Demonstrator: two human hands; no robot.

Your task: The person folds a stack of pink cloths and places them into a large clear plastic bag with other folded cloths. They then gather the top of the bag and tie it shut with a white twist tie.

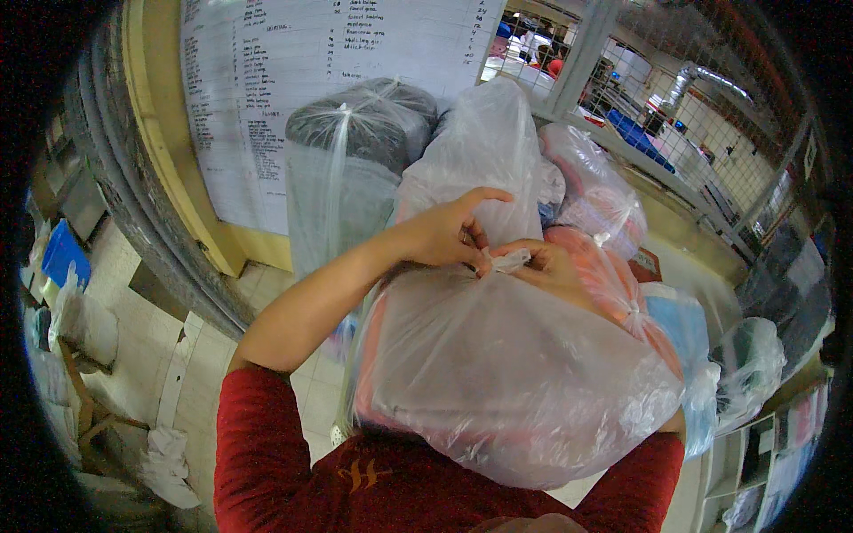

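Note:
A large, full translucent plastic bag (506, 373) with pinkish contents rests right in front of my chest. Its gathered neck is twisted into a small knot (507, 261) at the top. From the left, my left hand (449, 233) pinches one side of that neck, thumb raised and fingers curled. My right hand (553, 266) grips the other side with bent fingers, its forearm passing behind the bag. Just beyond my hands stands a tall whitish plastic bag (484, 147). Close to my right hand sits a tied bag with orange contents (597, 266).
Behind on the left is a tied bag with dark contents (346, 151); another knotted bag (597, 191) lies to the right. A handwritten sheet (235, 98) covers the wall. Wire mesh (684, 115) rises at far right. Shelves (755, 471) stand lower right, a blue container (67, 253) far left.

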